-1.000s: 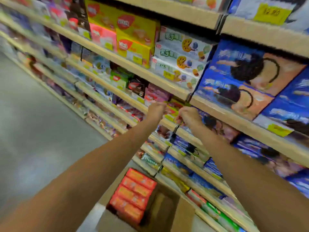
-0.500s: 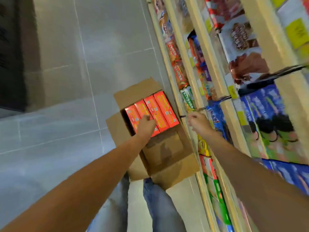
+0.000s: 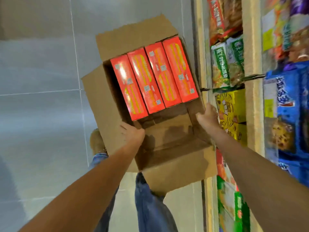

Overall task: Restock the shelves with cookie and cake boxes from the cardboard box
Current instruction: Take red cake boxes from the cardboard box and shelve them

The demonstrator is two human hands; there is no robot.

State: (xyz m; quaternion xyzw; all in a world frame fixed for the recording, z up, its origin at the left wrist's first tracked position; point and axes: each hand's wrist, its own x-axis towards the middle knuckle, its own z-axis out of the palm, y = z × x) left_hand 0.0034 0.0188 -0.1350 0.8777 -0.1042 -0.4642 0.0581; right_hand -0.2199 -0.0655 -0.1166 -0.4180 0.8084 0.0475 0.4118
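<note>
The left hand is gripping the cardboard box by its left wall, fingers curled over the rim; the right hand is clasping the opposite wall likewise; four red boxes are lying inside, just beyond both sets of fingers; the shelves are standing just right of the right fingers.

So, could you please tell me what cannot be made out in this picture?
All head view:
Print on the red boxes: blurred, with glare.
Any layer beneath: covered by them.
Fingertips of the left hand: hidden under the hand, at the cardboard box wall.
The blue packs: cut off by the right edge.
</note>
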